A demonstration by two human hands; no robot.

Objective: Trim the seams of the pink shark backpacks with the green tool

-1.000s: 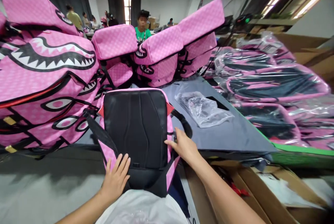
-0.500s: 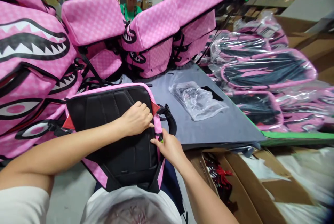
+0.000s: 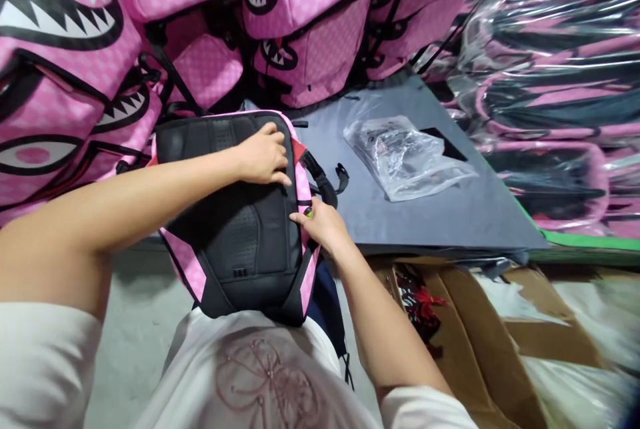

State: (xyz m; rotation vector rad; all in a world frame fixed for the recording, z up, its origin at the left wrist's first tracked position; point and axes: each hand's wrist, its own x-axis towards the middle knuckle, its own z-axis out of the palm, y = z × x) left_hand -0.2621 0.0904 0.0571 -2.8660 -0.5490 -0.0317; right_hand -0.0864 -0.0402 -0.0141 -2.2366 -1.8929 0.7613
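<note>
A pink backpack [image 3: 227,216] with a black padded back panel faces up, leaning between my body and the table edge. My left hand [image 3: 265,156] lies across the upper right of that panel, its fingers curled against the black fabric and the thumb pointing right. At the backpack's right side, my right hand [image 3: 324,222] pinches the pink edge by a black strip. A small yellow-green spot shows by the right thumb; what it is I cannot make out. A black shoulder strap [image 3: 323,179] loops out on the right, above that hand.
Pink checked backpacks with shark mouths [image 3: 310,49] crowd the back and left. A clear plastic bag [image 3: 405,159] rests on the grey table [image 3: 360,222]. Plastic-wrapped backpacks [image 3: 545,179] are stacked at right. Below the table stands an open cardboard box [image 3: 465,329] holding red and black items.
The view has tilted down, so the surroundings sit higher in the picture. Both hands keep their places on the backpack; its panel looks more bulged and textured in the light.
</note>
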